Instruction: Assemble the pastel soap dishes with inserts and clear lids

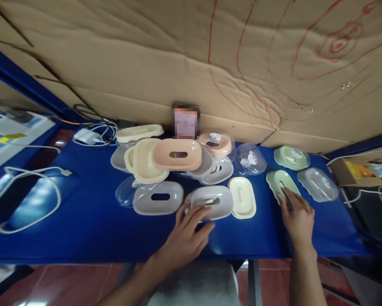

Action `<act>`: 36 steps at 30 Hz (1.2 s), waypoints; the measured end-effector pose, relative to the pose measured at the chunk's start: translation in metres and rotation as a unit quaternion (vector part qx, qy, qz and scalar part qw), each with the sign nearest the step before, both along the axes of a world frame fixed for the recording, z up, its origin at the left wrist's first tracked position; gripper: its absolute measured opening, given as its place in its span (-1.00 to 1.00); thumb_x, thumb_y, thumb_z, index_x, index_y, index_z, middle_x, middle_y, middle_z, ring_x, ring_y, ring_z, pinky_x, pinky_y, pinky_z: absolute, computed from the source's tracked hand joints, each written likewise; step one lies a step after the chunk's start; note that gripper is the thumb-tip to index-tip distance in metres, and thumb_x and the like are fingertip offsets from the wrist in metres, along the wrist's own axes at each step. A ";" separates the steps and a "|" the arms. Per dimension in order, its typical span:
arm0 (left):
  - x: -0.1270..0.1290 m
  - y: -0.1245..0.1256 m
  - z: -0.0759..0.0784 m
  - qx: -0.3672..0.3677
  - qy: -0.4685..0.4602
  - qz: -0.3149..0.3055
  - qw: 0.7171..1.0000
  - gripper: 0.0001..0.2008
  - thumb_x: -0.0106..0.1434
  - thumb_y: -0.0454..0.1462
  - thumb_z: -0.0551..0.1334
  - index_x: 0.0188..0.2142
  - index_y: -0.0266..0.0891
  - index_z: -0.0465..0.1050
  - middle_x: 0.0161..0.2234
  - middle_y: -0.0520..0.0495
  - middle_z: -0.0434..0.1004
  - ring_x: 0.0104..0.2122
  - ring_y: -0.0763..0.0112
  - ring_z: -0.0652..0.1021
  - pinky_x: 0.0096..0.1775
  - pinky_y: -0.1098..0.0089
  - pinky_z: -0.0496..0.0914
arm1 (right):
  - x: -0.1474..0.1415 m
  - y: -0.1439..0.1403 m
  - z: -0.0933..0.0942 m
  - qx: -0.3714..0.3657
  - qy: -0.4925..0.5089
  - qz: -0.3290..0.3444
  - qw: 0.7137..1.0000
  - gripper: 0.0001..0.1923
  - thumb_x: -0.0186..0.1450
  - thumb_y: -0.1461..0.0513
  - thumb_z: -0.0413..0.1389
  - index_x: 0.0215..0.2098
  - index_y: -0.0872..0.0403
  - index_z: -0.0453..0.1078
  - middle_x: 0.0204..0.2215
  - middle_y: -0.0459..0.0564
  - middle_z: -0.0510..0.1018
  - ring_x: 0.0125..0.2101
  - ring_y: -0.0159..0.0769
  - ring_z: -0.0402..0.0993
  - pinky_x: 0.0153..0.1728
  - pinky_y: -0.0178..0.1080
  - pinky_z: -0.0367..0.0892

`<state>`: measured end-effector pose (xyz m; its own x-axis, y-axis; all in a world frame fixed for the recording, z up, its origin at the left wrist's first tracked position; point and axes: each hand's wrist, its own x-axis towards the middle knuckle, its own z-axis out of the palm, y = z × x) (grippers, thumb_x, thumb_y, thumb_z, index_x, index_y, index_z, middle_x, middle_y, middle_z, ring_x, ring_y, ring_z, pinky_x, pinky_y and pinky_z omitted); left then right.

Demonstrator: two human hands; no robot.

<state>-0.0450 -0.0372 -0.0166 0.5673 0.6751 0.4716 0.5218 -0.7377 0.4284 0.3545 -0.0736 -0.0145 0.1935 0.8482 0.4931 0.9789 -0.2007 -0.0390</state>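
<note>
My left hand (189, 238) has its fingers spread, with the fingertips resting on the front of a light grey oval plastic cover (224, 199) that has a slot in its top. A cream piece shows through that slot. At the right, my right hand (297, 216) pinches a green plastic cover (275, 180) near its slot; the fingertips partly hide it. Beside the grey cover lies a cream tray (242, 197) with a raised bar. Another grey slotted cover (143, 203) lies left of my left hand.
Behind are a peach slotted cover (162, 154), a cream tray (144, 163) and clear lids (250, 159). A green piece under a clear lid (291, 157) and a grey one (317, 185) lie far right. A white cable (58, 191) loops at left; a cardboard wall (130, 63) stands behind.
</note>
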 end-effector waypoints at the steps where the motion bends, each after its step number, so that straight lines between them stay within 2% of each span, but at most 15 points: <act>1: 0.000 0.000 0.001 0.000 0.000 0.000 1.000 -0.81 0.39 -0.36 0.28 -0.09 -0.11 0.64 0.17 -0.14 0.61 0.22 0.15 0.54 0.43 -0.02 0.12 | 0.000 -0.002 0.001 0.006 -0.009 -0.008 1.000 -0.55 0.58 -0.04 0.02 0.07 0.07 0.61 -0.10 0.17 0.74 -0.07 -0.02 0.64 0.08 0.02 0.34; 4: 0.001 0.000 0.002 0.000 -0.004 0.001 1.000 -0.80 0.41 -0.37 0.26 -0.08 -0.12 0.63 0.17 -0.16 0.61 0.22 0.15 0.54 0.42 -0.02 0.14 | -0.008 0.002 0.009 0.033 -0.013 -0.041 0.999 -0.53 0.59 -0.02 -0.01 -0.09 0.11 0.62 -0.26 0.18 0.73 -0.19 -0.02 0.61 0.08 0.06 0.30; 6: 0.001 0.000 0.002 -0.001 -0.008 0.004 1.000 -0.80 0.42 -0.39 0.25 -0.07 -0.13 0.62 0.17 -0.17 0.61 0.23 0.15 0.53 0.41 -0.02 0.15 | -0.027 0.009 0.015 0.074 0.011 -0.058 0.996 -0.53 0.60 0.01 -0.05 -0.07 0.13 0.60 -0.26 0.22 0.71 -0.20 0.02 0.58 0.03 0.07 0.31; 8: 0.002 0.001 0.002 -0.001 -0.013 0.007 1.000 -0.80 0.43 -0.39 0.24 -0.07 -0.14 0.62 0.17 -0.18 0.60 0.24 0.14 0.53 0.40 -0.02 0.16 | -0.057 0.017 0.020 0.108 0.040 -0.052 0.992 -0.55 0.59 0.03 -0.05 0.02 0.12 0.58 -0.18 0.26 0.70 -0.17 0.06 0.57 0.02 0.09 0.30; 10: 0.002 0.001 0.001 0.000 -0.018 0.009 1.000 -0.81 0.43 -0.39 0.24 -0.08 -0.14 0.61 0.17 -0.19 0.60 0.23 0.14 0.53 0.39 -0.02 0.18 | -0.095 0.026 0.024 0.089 0.063 -0.008 0.994 -0.60 0.58 0.04 -0.03 0.11 0.05 0.54 -0.11 0.23 0.70 -0.13 0.08 0.56 0.06 0.13 0.27; 13: 0.001 0.002 0.000 0.000 -0.018 0.010 1.000 -0.81 0.43 -0.38 0.25 -0.07 -0.14 0.61 0.17 -0.19 0.60 0.24 0.13 0.53 0.39 -0.03 0.20 | -0.144 0.039 0.029 0.002 0.088 0.097 0.991 -0.62 0.57 0.05 0.00 0.24 -0.03 0.44 0.01 0.14 0.69 0.02 0.05 0.55 0.18 0.13 0.19; 16: 0.001 0.001 0.001 0.004 -0.021 0.007 1.000 -0.81 0.43 -0.39 0.24 -0.07 -0.15 0.61 0.17 -0.19 0.60 0.25 0.13 0.52 0.39 -0.03 0.18 | -0.156 0.043 0.029 -0.047 0.109 0.185 0.976 -0.55 0.59 0.10 -0.04 0.39 -0.03 0.31 0.22 0.13 0.59 0.21 0.00 0.50 0.31 0.10 0.10; 18: 0.001 0.001 0.001 0.006 -0.030 0.005 1.000 -0.81 0.42 -0.40 0.24 -0.08 -0.16 0.60 0.17 -0.20 0.59 0.25 0.14 0.51 0.40 -0.03 0.16 | -0.140 0.039 0.027 -0.040 0.122 0.185 0.974 -0.53 0.60 0.13 -0.07 0.42 -0.03 0.30 0.30 0.14 0.53 0.27 -0.02 0.46 0.31 0.07 0.14; 21: 0.001 0.000 0.001 0.006 -0.042 0.004 0.999 -0.82 0.41 -0.40 0.26 -0.08 -0.17 0.61 0.17 -0.21 0.58 0.25 0.14 0.51 0.43 -0.04 0.11 | -0.094 0.027 0.024 -0.014 0.135 0.108 0.985 -0.55 0.60 0.14 -0.09 0.38 -0.02 0.37 0.30 0.17 0.52 0.30 0.02 0.44 0.26 0.06 0.25; 25: 0.002 -0.001 0.000 0.010 -0.048 -0.005 0.999 -0.83 0.41 -0.38 0.28 -0.08 -0.15 0.61 0.17 -0.20 0.59 0.26 0.11 0.49 0.45 -0.06 0.04 | -0.029 0.024 0.021 0.003 0.115 0.017 0.993 -0.54 0.59 0.07 -0.05 0.33 0.01 0.42 0.31 0.21 0.51 0.31 0.09 0.42 0.29 0.16 0.25; 29: 0.003 -0.002 0.000 0.019 -0.044 -0.012 0.999 -0.83 0.41 -0.38 0.28 -0.09 -0.14 0.62 0.16 -0.19 0.60 0.24 0.12 0.51 0.46 -0.05 0.04 | 0.025 0.052 0.016 -0.007 0.060 -0.036 0.998 -0.47 0.56 0.03 -0.05 0.37 0.06 0.36 0.39 0.29 0.40 0.33 0.18 0.36 0.29 0.24 0.24; 32: 0.003 -0.002 0.000 0.025 -0.046 -0.005 0.999 -0.82 0.40 -0.39 0.28 -0.09 -0.14 0.61 0.15 -0.18 0.61 0.23 0.13 0.52 0.45 -0.04 0.06 | 0.059 0.083 0.016 -0.042 0.015 -0.040 0.998 -0.36 0.52 0.01 -0.02 0.47 0.11 0.22 0.46 0.37 0.27 0.41 0.28 0.20 0.30 0.33 0.15; 34: 0.003 -0.002 -0.001 0.029 -0.049 0.001 0.998 -0.82 0.39 -0.40 0.28 -0.09 -0.15 0.61 0.14 -0.18 0.61 0.22 0.13 0.52 0.44 -0.04 0.07 | 0.077 0.101 0.018 -0.067 0.004 -0.025 0.997 -0.33 0.52 0.00 0.00 0.49 0.13 0.20 0.39 0.41 0.37 0.38 0.27 0.24 0.29 0.35 0.10; 36: 0.003 -0.002 -0.002 0.030 -0.049 0.005 0.998 -0.82 0.39 -0.40 0.29 -0.09 -0.15 0.61 0.15 -0.19 0.60 0.22 0.12 0.51 0.43 -0.04 0.08 | 0.088 0.111 0.022 -0.080 0.007 -0.008 0.997 -0.42 0.53 -0.01 -0.01 0.40 0.09 0.34 0.21 0.36 0.55 0.26 0.20 0.39 0.27 0.32 0.09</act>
<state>-0.0425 -0.0394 -0.0186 0.5102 0.6496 0.5636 0.4869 -0.7584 0.4333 0.4425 0.0378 0.0074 0.2128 0.9124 0.3497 0.9752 -0.2203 -0.0186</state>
